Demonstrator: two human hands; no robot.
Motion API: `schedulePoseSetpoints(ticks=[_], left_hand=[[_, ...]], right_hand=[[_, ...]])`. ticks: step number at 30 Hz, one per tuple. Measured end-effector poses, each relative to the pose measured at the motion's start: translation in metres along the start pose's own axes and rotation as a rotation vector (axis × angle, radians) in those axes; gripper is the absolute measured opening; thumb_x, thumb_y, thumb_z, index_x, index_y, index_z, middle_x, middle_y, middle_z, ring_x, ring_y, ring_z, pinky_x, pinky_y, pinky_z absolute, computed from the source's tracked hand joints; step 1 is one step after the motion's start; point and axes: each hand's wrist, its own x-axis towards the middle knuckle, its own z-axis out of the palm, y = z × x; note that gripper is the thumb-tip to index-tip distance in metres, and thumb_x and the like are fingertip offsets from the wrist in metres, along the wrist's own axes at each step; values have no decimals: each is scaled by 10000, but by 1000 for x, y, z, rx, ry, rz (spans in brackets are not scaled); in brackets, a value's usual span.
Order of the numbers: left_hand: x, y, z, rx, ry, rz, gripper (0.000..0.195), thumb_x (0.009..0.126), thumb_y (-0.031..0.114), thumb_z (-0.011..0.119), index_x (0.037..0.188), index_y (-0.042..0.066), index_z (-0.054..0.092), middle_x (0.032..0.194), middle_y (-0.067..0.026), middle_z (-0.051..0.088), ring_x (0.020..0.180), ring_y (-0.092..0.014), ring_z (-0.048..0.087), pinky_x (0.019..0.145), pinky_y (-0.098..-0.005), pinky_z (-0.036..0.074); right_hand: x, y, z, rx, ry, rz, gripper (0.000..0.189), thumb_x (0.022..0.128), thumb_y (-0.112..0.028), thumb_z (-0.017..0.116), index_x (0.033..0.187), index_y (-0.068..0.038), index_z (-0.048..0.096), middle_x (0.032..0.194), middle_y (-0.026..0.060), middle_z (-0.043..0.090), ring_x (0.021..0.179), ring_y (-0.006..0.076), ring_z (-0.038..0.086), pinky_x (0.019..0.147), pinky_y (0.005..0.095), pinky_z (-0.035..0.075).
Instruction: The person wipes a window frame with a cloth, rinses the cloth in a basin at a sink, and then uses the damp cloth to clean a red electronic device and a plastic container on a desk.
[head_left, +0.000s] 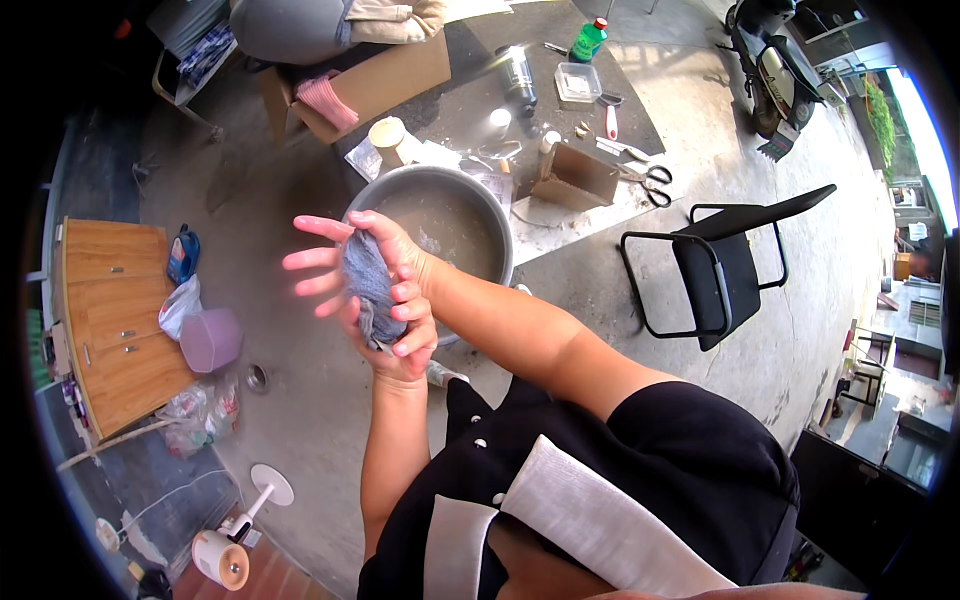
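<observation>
A wet, bunched blue-grey cloth (367, 274) is between my hands, left of a large grey basin (504, 225) and partly over its rim. My left hand (401, 326) wraps its lower part with curled fingers. My right hand (390, 244) holds the upper part against its palm, thumb at the top end, with the other fingers spread out to the left beyond the cloth. Cloudy water (457, 217) with some foam fills part of the basin. My forearms hide the basin's lower left side.
A low table (637, 97) bears an open cardboard box (574, 180), scissors (652, 180), a brush (611, 120), a clear plastic container (577, 81) and a green bottle (588, 41). Another person's sleeve (397, 21) is beyond it. A black chair (712, 262) stands right; a wooden cabinet (112, 315) left.
</observation>
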Motion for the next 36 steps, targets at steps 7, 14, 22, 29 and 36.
schedulePoseSetpoints(ticks=[7,14,22,29,36], left_hand=[[-22,8,27,137,201,-100,411,788,132,590,1082,-11,341,769,-69,454,628,-137,475,417,-211,410],[-25,14,17,337,294,-123,456,772,192,641,1080,-13,374,770,-50,435,608,-97,407,444,-181,306],[-36,34,7,620,598,-172,250,755,123,611,898,12,438,676,-31,438,544,-81,405,414,-177,292],[-18,23,-35,852,736,-79,156,765,134,595,790,50,466,672,-45,463,522,-95,441,363,-175,241],[-7,36,-65,1134,957,15,148,733,140,595,778,107,458,611,5,455,474,-82,417,365,-191,207]], right_hand=[[17,-5,-15,-230,-45,235,190,819,-129,490,970,-15,508,537,-28,378,459,73,380,546,294,452],[11,-14,-14,-411,143,318,192,817,-170,510,851,15,551,481,-17,360,411,96,371,540,285,444],[20,-9,-9,-661,260,430,150,770,-129,520,857,-17,569,467,-15,345,399,87,363,497,276,442],[-2,-18,-28,-976,446,386,116,789,-50,496,884,-1,540,483,2,391,386,94,364,416,258,359],[12,-9,-57,-1383,405,368,98,807,-43,479,865,6,540,495,13,439,380,91,385,371,247,304]])
